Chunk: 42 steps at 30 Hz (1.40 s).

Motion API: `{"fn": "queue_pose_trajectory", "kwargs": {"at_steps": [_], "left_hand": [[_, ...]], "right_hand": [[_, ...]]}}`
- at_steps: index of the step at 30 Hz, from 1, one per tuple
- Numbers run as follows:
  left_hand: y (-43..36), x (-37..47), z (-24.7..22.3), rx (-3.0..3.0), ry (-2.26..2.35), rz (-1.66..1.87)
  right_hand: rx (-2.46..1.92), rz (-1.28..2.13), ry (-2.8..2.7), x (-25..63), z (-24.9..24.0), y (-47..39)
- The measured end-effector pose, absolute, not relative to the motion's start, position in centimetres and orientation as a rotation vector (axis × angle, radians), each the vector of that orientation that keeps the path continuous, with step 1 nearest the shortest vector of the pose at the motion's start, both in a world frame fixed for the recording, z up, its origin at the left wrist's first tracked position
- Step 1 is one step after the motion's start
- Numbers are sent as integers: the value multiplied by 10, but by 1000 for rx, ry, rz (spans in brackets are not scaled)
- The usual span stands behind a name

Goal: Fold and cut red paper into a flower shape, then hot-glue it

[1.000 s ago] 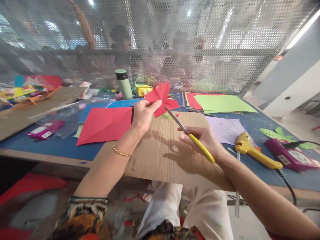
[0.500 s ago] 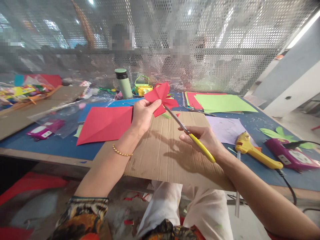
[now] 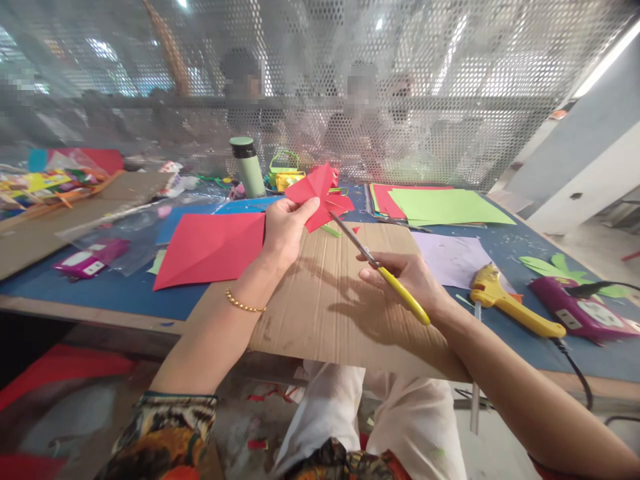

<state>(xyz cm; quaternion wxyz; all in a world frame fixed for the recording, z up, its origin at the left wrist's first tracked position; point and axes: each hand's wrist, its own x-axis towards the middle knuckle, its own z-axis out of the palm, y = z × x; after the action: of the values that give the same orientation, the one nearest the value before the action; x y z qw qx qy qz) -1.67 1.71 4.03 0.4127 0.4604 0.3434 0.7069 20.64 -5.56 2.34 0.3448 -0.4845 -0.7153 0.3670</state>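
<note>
Between the thumb and fingers of my left hand (image 3: 286,227) is a red paper flower (image 3: 315,187) with wide petals, held up above the cardboard sheet (image 3: 320,300). My right hand (image 3: 403,277) is closed round yellow-handled scissors (image 3: 400,290). The blades point up and left, and their tips meet the flower's lower right side, close to its centre. Whether the tips are cutting paper I cannot tell. A small red scrap (image 3: 356,229) lies on the cardboard's far edge. Left of my left hand rests a red paper sheet (image 3: 213,250).
On the right are a yellow glue gun (image 3: 515,307), a purple power strip (image 3: 580,310) with a cable, and a lilac sheet (image 3: 450,257). Coloured papers (image 3: 450,207) lie stacked behind. A green flask (image 3: 247,170) stands before the perforated metal screen (image 3: 310,80), people beyond it.
The red flower has turned and shifted slightly left in my left hand, so its petals show at another angle. My right hand and the scissors have hardly moved.
</note>
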Motion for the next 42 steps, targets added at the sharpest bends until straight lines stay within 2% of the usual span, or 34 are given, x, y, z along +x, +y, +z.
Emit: {"fn": "queue_pose_trajectory", "kwargs": {"at_steps": [24, 34, 42], "left_hand": [[16, -17, 40, 1136, 828, 1706], [14, -13, 37, 1162, 826, 1694], [13, -12, 35, 1147, 830, 1657]], "right_hand": [[-1254, 990, -1868, 207, 24, -55], [-1236, 882, -1916, 205, 21, -54], [-1216, 953, -1874, 205, 21, -53]]}}
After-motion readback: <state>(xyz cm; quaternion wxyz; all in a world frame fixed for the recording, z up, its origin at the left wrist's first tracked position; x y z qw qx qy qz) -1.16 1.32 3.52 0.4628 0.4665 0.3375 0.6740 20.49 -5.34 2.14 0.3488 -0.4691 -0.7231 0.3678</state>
